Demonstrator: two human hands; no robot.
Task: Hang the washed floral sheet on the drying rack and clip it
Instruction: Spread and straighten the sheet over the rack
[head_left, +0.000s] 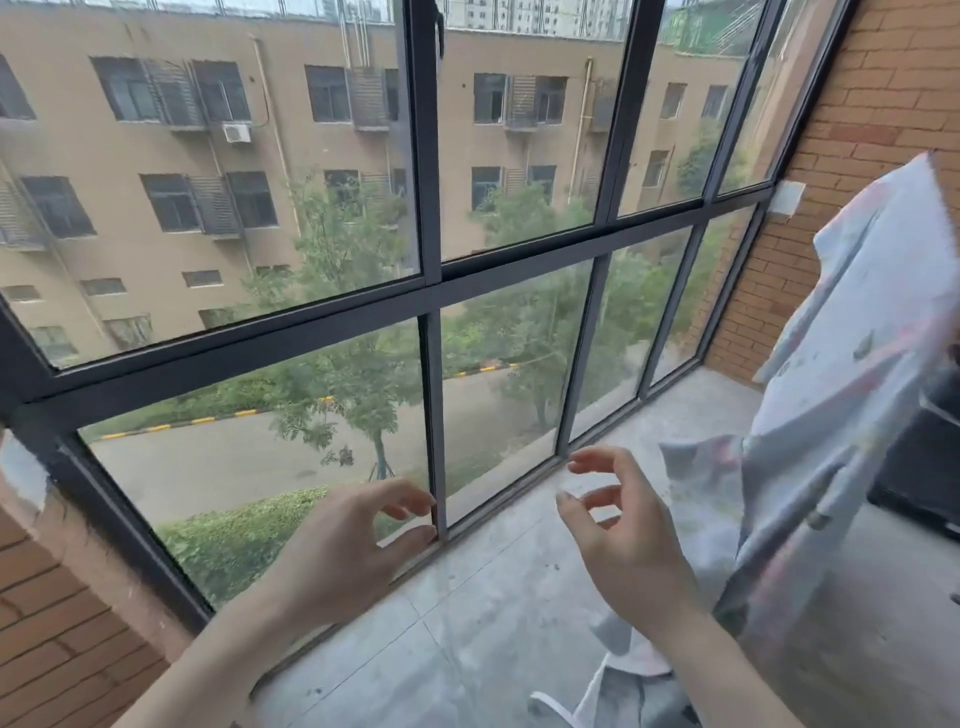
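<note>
Floor: bare grey concrete (467, 639), scuffed and dusty, running from the foot of the window back toward the person
Window: a wall of glass in a dark metal frame (431, 291), split into upper and lower panes; it is the landmark for all below
Walls: orange brick (878, 104) at the right end of the window, and a second stretch of brick (57, 623) at its left end
Through the window: a tan apartment block (156, 150) with an air-conditioning unit on its wall, green trees, a paved road with a yellow and black kerb
Sheet: the pale floral sheet (852, 395) hangs in loose folds to the right of the window, in front of the right brick wall, its lower part gathered near the floor; what holds it up is out of view
Dark object: something black (919, 467) sits behind the sheet at the right edge, too hidden to identify
Left hand: the left hand (343, 551) is raised before the lower panes, fingers loosely curled, holding nothing
Right hand: the right hand (623, 535) is beside it, just left of the sheet, fingers apart and bent, empty, not touching the cloth
Writing: none can be read
</note>
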